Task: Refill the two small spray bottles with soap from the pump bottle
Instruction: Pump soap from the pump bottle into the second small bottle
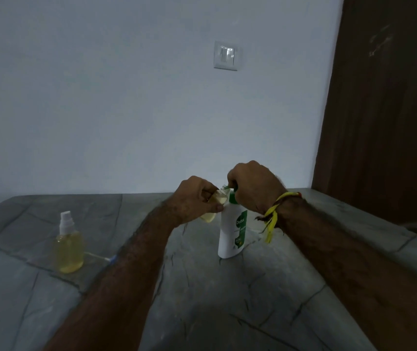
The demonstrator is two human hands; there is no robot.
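Left hand (194, 198) grips open spray bottle (213, 206) tilted at pump bottle (232, 231) spout; right hand (251, 188) presses pump. Risk: mouth misaligned, soap spills.

You see the white, green-labelled pump bottle (231, 231) upright on the counter, an open small bottle (213, 205) tilted at its nozzle, a capped, soap-filled spray bottle (68, 245) standing well left.

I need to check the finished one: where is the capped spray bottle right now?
In the head view the capped spray bottle stands upright on the grey counter, far left of the pump bottle, apart from both hands, with a thin tube lying just to its right.
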